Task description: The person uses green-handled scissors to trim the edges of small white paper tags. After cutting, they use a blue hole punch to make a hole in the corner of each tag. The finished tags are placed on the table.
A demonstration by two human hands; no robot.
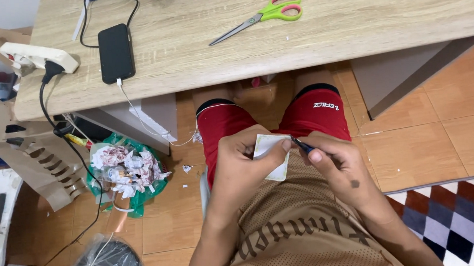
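My left hand (244, 160) pinches a small white paper card (272, 157) with a greenish edge, held over my lap. My right hand (336, 162) grips a thin dark pen-like tool (303, 145) whose tip meets the card's upper right edge. Both hands sit close together below the wooden table's front edge, above red shorts and a brown shirt. Green and pink scissors (265, 15) lie shut on the wooden table (198, 58), far from both hands.
A black phone (115, 51) on a charging cable lies on the table's left side, by a white power strip (37, 57). A green bag of crumpled paper (125, 171) sits on the orange tile floor. Cardboard lies left; a checkered rug (460, 217) lies right.
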